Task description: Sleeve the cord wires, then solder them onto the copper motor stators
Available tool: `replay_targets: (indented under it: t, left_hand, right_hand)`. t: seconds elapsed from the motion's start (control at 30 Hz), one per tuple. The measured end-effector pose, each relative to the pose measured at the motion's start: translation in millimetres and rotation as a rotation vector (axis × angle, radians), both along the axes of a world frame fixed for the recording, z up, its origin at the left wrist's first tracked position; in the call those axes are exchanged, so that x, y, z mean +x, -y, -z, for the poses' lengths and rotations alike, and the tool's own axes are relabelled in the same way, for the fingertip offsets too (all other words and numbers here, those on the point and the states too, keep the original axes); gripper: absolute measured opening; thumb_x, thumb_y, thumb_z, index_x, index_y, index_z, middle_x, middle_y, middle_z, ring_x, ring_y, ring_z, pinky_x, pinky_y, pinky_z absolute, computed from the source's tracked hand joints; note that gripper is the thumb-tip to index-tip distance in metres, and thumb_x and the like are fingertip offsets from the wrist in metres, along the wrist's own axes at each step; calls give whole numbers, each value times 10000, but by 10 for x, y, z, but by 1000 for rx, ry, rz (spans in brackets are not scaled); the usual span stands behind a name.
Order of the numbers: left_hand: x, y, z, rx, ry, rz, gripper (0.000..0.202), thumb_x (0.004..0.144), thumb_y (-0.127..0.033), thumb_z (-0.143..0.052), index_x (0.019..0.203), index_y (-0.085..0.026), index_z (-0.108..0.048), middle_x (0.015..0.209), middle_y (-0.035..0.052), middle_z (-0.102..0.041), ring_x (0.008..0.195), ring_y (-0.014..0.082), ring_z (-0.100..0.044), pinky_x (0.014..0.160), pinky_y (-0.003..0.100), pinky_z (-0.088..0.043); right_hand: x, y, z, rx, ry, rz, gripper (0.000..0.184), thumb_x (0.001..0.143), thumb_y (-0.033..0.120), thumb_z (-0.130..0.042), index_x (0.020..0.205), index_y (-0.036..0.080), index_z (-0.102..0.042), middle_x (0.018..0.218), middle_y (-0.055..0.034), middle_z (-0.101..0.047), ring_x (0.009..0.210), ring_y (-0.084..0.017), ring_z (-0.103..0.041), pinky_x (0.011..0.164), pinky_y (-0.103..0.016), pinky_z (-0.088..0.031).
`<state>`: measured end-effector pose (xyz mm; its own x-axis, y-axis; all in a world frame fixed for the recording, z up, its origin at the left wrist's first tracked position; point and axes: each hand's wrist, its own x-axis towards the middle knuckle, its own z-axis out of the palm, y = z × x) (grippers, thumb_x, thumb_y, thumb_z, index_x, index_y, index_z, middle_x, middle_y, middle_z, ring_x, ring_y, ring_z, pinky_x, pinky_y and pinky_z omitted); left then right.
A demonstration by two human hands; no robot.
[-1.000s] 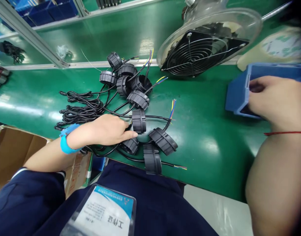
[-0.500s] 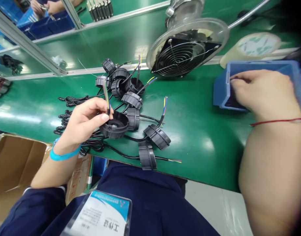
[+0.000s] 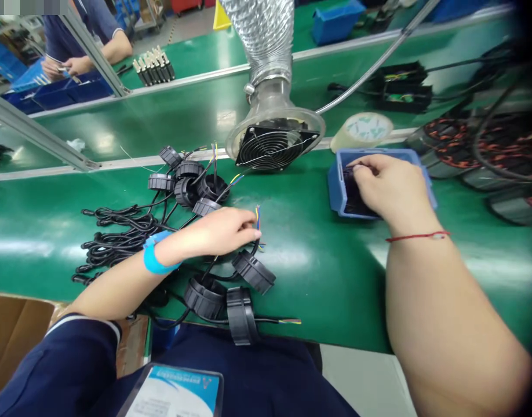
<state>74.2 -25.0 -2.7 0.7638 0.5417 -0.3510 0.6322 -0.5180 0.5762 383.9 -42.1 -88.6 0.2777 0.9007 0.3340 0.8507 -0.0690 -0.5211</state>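
My left hand (image 3: 225, 231) stretches over the black cables, its thumb and fingertips closed on a cable end (image 3: 257, 234) whose blue and yellow wires stick up. This cable leads to a black ribbed round cap (image 3: 254, 272) just below the hand. My right hand (image 3: 387, 185) reaches into the blue bin (image 3: 379, 155), fingers pinched together over dark contents; what they hold is too dark to make out. Near my lap lie two more ribbed caps, one (image 3: 205, 296) beside another cap (image 3: 241, 315) with bared wire ends. Several more caps (image 3: 190, 169) cluster behind my left hand.
A fume fan (image 3: 270, 149) on a silver duct hangs between the hands at the back. A tape roll (image 3: 364, 130) stands behind the bin. Copper-wound parts (image 3: 452, 142) sit at the right. Coiled black cables (image 3: 118, 243) lie left. Another person (image 3: 86, 46) works across the bench.
My left hand has let go of the cap it was at, which now lies nearer my lap, and moved right to another cable end. My right hand stays in the bin. The view has shifted.
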Motion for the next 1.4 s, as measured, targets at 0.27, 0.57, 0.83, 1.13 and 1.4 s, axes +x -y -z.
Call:
replay_targets:
  t: [0.27,0.57,0.83,1.13,1.4]
  left_hand:
    - [33,54,104,-430,379,-144,209,920,-246,-464,820,-133,-608,853,50,-702,823,132,-635,806,252,-471]
    - [14,15,77,-332,379,-169,220,901,-249,-489,832,-134,-664,744,2,-614,675,93,-518,666,214,-414]
    - [-12,7,99,-311,371,-136,248,923,-286,-478,846,-142,-665,789,15,-628,705,99,-542,705,221,-434]
    - [-2,4,93,-281,348,-153,251,920,-293,-471,844,-149,-662,766,13,-623,707,107,-547,705,235,-443]
    - [-1,-2,108,-280,343,-198,255,911,-314,-480,844,-149,-663,744,13,-610,684,105,-534,663,229,-429]
  right_hand:
    - [-779,313,-552,-62,-412,-466,161,893,291,-521,870,210,-658,808,-33,-710,742,-169,-666,700,-291,-511]
    - [-1016,426,-657,71,-92,-657,146,917,158,-465,888,209,-600,780,-24,-668,713,-155,-625,649,-275,-491]
    - [-1009,461,-684,131,-2,-649,148,909,153,-464,873,211,-596,747,-33,-654,686,-168,-614,638,-298,-493]
    - [-1020,448,-658,132,124,-677,199,918,169,-428,856,183,-617,732,-49,-651,666,-175,-582,626,-310,-469]
    - [-996,463,-655,149,128,-622,206,914,184,-436,844,188,-630,725,-55,-643,664,-187,-580,620,-320,-464]
